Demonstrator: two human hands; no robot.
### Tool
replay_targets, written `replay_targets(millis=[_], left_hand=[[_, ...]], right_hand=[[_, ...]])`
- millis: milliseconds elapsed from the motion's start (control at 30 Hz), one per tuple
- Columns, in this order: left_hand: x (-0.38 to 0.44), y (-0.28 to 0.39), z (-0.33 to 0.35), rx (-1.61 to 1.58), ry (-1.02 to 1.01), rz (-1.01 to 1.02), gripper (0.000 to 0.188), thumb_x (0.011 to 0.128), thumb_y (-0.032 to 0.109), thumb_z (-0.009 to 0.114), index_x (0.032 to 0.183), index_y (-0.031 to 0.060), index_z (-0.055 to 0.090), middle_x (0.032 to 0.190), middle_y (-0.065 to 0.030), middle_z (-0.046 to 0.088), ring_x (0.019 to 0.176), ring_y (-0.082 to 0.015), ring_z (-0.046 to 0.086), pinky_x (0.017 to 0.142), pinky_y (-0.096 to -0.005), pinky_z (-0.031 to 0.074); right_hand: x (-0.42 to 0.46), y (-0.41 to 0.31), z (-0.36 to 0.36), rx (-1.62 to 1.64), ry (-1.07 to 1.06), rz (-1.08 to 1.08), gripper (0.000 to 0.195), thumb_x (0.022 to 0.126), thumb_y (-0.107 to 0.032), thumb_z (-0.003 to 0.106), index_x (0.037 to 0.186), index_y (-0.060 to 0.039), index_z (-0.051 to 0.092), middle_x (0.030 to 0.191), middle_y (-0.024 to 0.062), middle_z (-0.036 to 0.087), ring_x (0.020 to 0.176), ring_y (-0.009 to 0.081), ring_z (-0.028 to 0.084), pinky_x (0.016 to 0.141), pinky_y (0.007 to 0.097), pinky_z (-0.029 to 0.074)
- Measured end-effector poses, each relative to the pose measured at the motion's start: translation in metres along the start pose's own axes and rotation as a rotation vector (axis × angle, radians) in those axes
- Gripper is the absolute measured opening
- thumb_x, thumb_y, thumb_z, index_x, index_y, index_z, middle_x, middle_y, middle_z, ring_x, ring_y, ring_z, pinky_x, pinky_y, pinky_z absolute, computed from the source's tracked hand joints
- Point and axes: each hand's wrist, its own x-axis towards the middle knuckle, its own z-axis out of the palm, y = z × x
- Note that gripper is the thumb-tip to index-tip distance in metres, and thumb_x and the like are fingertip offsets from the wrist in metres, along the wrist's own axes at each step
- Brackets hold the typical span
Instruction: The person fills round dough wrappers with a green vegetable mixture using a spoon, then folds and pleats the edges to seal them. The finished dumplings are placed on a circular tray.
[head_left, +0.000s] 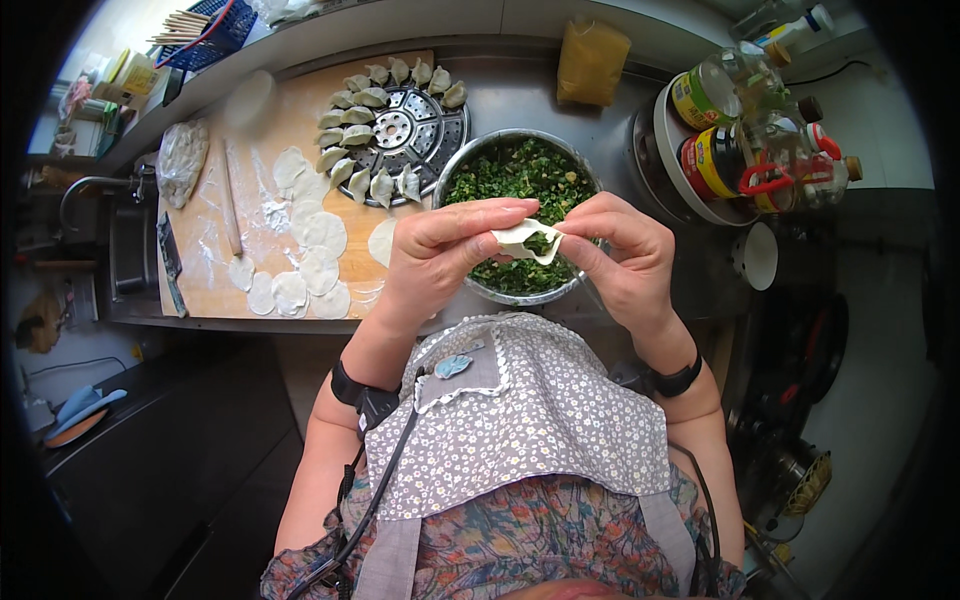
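Between my two hands, above a metal bowl (480, 150) of chopped green filling (517, 176), is a dumpling wrapper (517, 235) with greens showing inside its fold. My left hand (457, 236) holds the wrapper's left side. The fingertips of my right hand (619, 244) pinch its right edge. Behind my left hand, a round perforated steamer plate (431, 154) carries several folded dumplings (358, 135) around its rim. Flat round wrappers (321, 270) lie, partly overlapping, on the floured wooden board (199, 289). Another wrapper (381, 241) is partly hidden by my left hand.
A rolling pin (229, 202), a bagged lump of dough (182, 161) and a knife (172, 262) lie on the board's left side. Bottles and jars stand in a round tray (667, 150) at right. A yellow package (592, 64) sits at the counter's back, and a sink (135, 251) is far left.
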Motion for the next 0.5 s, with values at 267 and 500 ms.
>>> replay_targets(millis=[267,500], left_hand=[[0.003,0.004,-0.001,0.261,-0.015,0.157,0.028,0.091,-0.003,0.07,0.119,-0.0012,0.074,0.122,-0.0186,0.073,0.114,-0.0261,0.071,0.097,-0.0334,0.057],[0.0,0.004,0.002,0.256,0.044,0.146,0.028,0.092,-0.003,0.069,0.119,0.0,0.075,0.121,-0.0171,0.074,0.117,-0.0257,0.069,0.098,-0.0334,0.056]], right_hand=[[0.007,-0.005,0.009,-0.216,0.062,-0.183,0.015,0.077,0.007,0.081,0.089,0.0001,0.076,0.083,0.0082,0.069,0.075,0.0162,0.065,0.064,0.0282,0.05],[0.01,-0.023,0.004,-0.438,0.041,-0.408,0.026,0.07,0.003,0.084,0.094,-0.0028,0.076,0.088,0.0079,0.066,0.077,0.0214,0.062,0.065,0.0314,0.048]])
